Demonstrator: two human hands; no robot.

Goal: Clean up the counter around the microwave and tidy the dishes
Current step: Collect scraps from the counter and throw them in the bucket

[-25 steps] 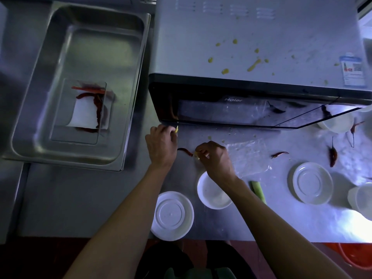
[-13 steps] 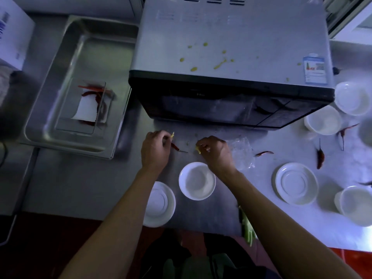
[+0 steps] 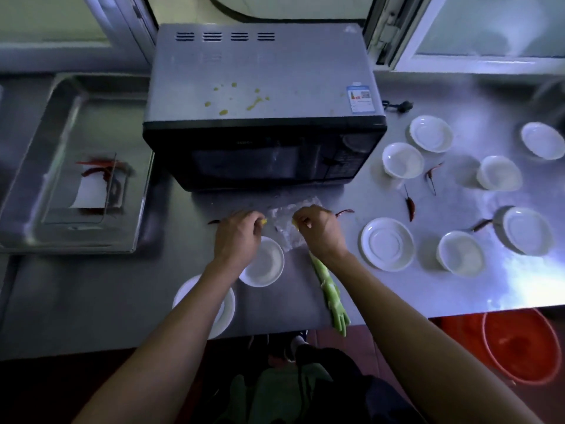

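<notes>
Head: steel counter (image 3: pixel 122 289); round white dishes (image 3: pixel 387 243).

Both forearms are bare right down to the left hand (image 3: pixel 237 240) and right hand (image 3: pixel 319 232), with no sleeves, watch or rings showing. Below them, dark clothing with a green patch (image 3: pixel 275 390) is dimly visible.

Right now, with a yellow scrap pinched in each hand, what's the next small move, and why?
Probably drop both scraps into the white dish right below the left hand. Both the left and the right hand already pinch small yellow bits, and that dish is the nearest container.
</notes>
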